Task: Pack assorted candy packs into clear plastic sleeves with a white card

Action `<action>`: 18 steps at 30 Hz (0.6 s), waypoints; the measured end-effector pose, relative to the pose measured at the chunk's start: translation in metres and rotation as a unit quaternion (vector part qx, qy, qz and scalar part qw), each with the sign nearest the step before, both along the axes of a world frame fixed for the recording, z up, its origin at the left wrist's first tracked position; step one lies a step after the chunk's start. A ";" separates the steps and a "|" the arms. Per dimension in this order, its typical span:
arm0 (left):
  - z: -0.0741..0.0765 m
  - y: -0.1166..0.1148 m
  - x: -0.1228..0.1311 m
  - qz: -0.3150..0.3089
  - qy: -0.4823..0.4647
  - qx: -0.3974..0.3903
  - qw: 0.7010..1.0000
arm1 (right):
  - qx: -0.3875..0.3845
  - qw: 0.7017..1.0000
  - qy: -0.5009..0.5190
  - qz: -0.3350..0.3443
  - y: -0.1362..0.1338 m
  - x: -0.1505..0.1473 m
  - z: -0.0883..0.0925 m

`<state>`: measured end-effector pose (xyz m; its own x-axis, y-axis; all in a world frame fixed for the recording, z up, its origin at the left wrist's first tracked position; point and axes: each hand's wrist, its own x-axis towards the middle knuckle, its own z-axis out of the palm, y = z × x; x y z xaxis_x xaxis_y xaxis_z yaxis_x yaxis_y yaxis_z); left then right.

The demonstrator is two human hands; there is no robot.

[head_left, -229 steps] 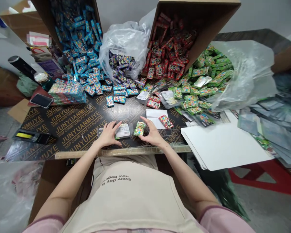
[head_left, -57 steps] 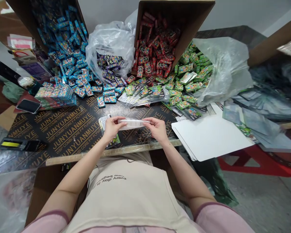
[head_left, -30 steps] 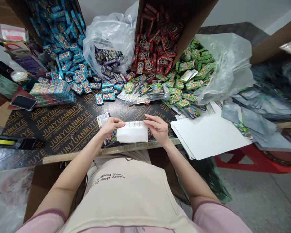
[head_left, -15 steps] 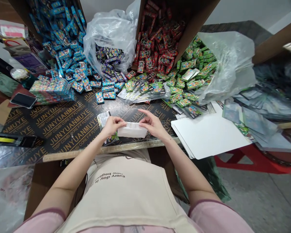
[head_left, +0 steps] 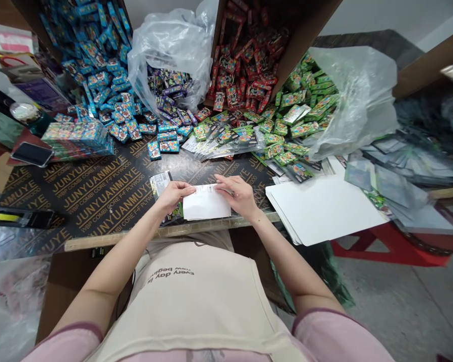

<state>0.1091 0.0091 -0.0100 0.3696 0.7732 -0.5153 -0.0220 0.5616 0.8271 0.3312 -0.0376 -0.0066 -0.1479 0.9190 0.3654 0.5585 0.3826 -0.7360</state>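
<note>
A white paper piece (head_left: 207,205) spans the gap between my hands, above the front edge of the dark printed table. Its top left corner is pinched by my left hand (head_left: 173,195). My right hand (head_left: 239,196) has its thumb and fingers closed on the top right part. Faint print shows along the paper's upper edge. Partly under my left hand lies a black and green printed packet (head_left: 160,182) with a white label. Small blue boxes (head_left: 168,146) sit just beyond.
Blue boxes (head_left: 124,110), red boxes (head_left: 245,75) and green boxes (head_left: 309,105) are heaped at the back. White sheets (head_left: 320,211) overhang the front edge at right. A phone (head_left: 32,154) and a black tool with a yellow strip (head_left: 20,217) lie at left.
The white paper has tilted, showing more of its flat face and reaching lower. My right hand's fingers have drawn in closer over its top edge.
</note>
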 end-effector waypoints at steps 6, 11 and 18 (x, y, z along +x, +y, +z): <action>-0.007 0.002 0.002 0.014 0.028 0.031 0.999 | -0.019 0.993 0.110 -0.037 0.003 0.008 0.003; -0.021 0.008 0.005 0.034 0.086 0.067 0.993 | -0.014 0.984 0.014 -0.174 -0.002 0.043 -0.019; -0.050 0.021 0.036 0.014 0.196 0.126 0.972 | -0.088 0.965 -0.161 -0.190 -0.031 0.059 -0.067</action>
<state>0.1454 0.0305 -0.0598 0.1606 0.9002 -0.4049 0.3097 0.3435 0.8866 0.3904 -0.0690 -0.0732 0.1316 0.9730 0.1897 0.8437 -0.0094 -0.5368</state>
